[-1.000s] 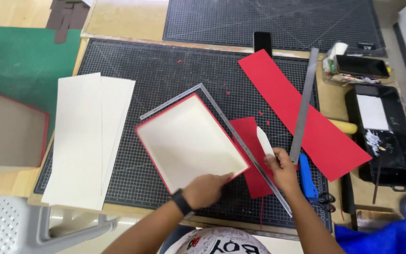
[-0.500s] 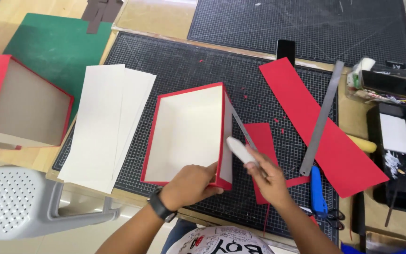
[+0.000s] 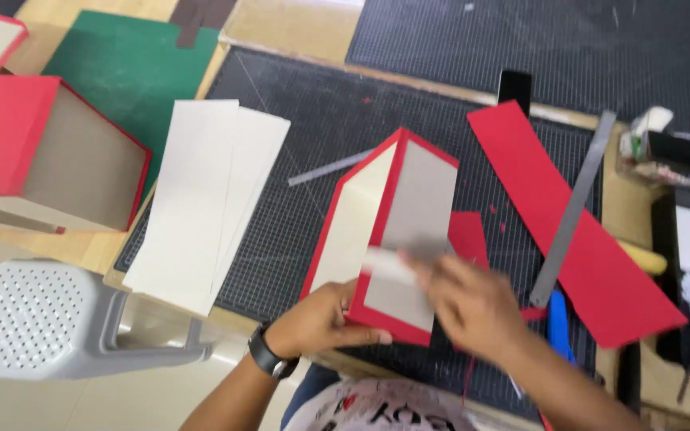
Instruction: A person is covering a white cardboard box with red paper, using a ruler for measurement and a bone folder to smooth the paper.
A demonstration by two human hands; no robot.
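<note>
A shallow box lid (image 3: 399, 209) with red edges and grey board sides stands tilted up on its edge on the black cutting mat (image 3: 297, 120). My left hand (image 3: 319, 319), with a dark watch on the wrist, grips the lid's lower edge. My right hand (image 3: 473, 302) is blurred and holds a small white folding tool (image 3: 386, 263) against the lid's grey side.
Cream card sheets (image 3: 201, 199) lie left of the lid. A long red paper strip (image 3: 569, 215) and a metal ruler (image 3: 573, 207) lie to the right, with a blue knife (image 3: 557, 323) below. A red box (image 3: 49, 156), a green mat (image 3: 125, 68) and a grey stool (image 3: 41, 319) are at left.
The lid has been raised from lying flat to standing on its edge and turned. My right hand has moved with the white tool onto its outer side. The view has shifted left.
</note>
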